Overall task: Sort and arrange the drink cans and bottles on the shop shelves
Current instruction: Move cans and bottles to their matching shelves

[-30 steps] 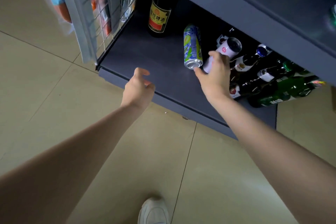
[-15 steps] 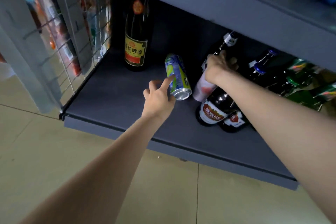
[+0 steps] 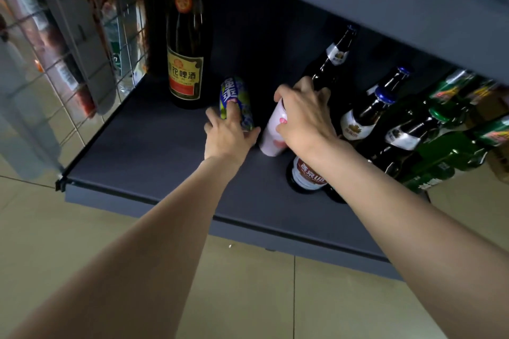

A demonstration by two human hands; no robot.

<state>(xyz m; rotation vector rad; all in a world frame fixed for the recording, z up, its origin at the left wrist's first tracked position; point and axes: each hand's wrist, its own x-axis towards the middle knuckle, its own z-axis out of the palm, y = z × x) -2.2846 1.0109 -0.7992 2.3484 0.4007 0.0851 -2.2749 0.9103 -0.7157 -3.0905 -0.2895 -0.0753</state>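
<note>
On the dark bottom shelf the left hand curls its fingers round the blue-and-green can; just beside it the right hand grips the white-and-pink can from above; dark beer bottles crowd the right, one yellow-labelled bottle stands upright at the back left.

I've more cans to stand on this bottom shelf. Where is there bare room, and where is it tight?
Bare shelf lies left of the left hand, between the side grid and the green can, in front of the tall bottle. A front strip below both arms is bare too. Right of the white can, bottles crowd together.
</note>
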